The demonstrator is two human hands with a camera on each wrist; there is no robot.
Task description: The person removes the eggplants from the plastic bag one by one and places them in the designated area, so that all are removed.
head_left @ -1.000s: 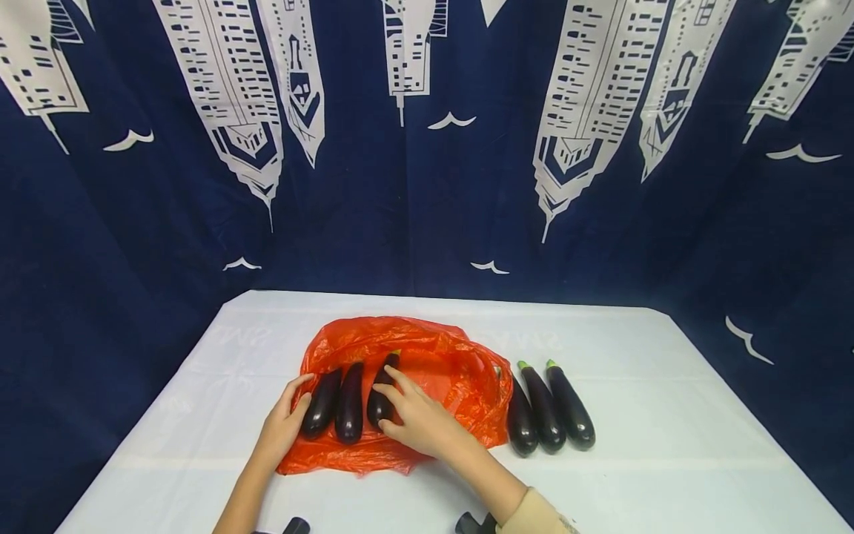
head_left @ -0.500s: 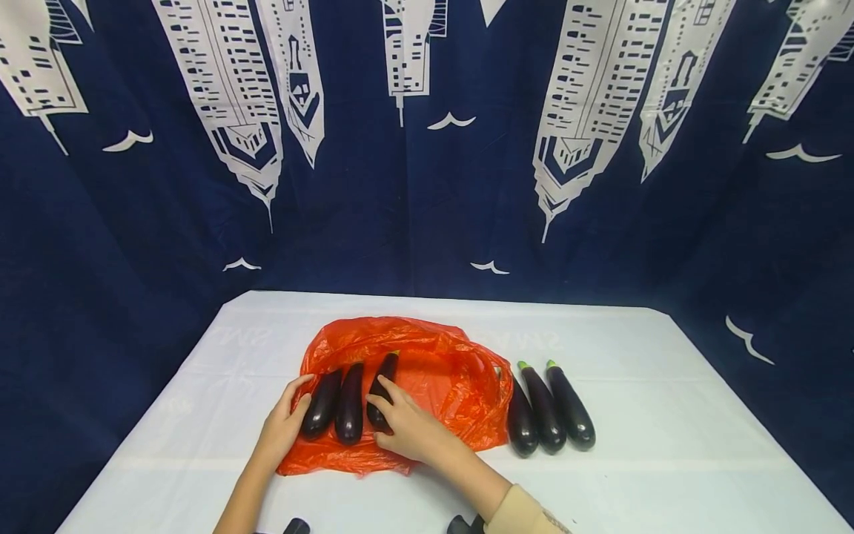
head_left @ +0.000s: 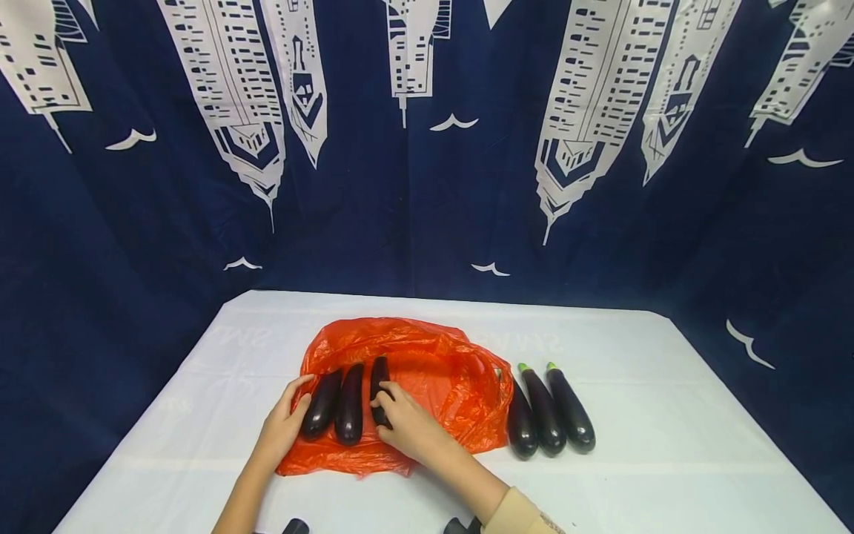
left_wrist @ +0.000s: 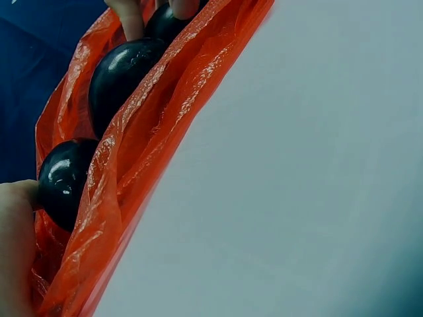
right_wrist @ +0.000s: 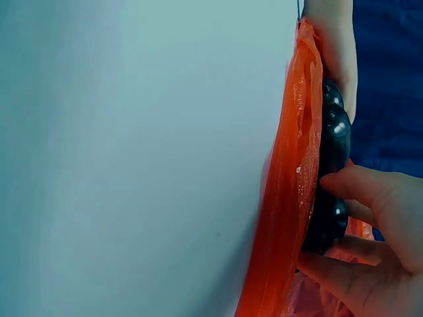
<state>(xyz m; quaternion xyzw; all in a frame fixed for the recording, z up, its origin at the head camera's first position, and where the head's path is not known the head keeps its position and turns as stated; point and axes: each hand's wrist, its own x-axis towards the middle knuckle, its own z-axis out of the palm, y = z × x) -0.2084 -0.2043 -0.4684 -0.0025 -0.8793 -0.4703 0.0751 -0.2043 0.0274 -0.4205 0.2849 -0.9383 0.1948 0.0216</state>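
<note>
A crumpled orange-red plastic bag lies spread on the table with three dark purple eggplants in it. My left hand rests at the bag's left side, its thumb against the leftmost eggplant. Beside that one lies the middle eggplant, untouched by either hand. My right hand grips the third eggplant around its lower half, hiding part of it. In the right wrist view, my thumb and fingers straddle this eggplant's rounded end.
Three more eggplants lie side by side on the white table, just right of the bag; the nearest one is partly covered by the bag's edge. Behind the table hangs a dark blue curtain with white building prints.
The third eggplant's top has swung left, bringing it more in line with the two beside it. My right hand has shifted slightly left and closed around it; my left hand stays put.
</note>
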